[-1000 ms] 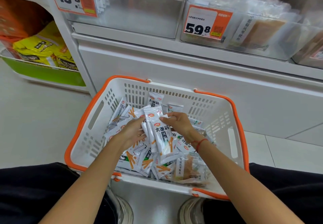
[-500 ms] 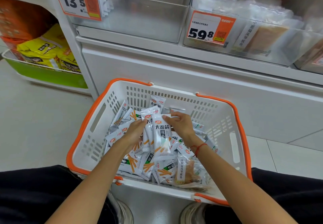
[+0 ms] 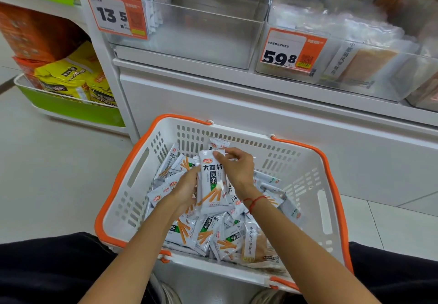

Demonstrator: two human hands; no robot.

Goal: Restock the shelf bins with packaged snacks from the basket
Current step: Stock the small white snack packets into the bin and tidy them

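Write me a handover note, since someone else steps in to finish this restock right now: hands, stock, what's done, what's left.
Left hand grips the left side of a gathered stack of white snack packets; right hand pinches its top edge. The stack is raised just above the loose packets in the white basket on the floor.
Done: one handful collected.
Left: place it in the clear bin behind the 13.5 tag, which looks nearly empty, then move the rest. One tan packet seems to match the bin tagged 59.8.

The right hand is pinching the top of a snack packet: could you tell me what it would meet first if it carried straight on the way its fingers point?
Probably the left side wall of the basket; the right hand points leftward across the held packet, though depth is uncertain.
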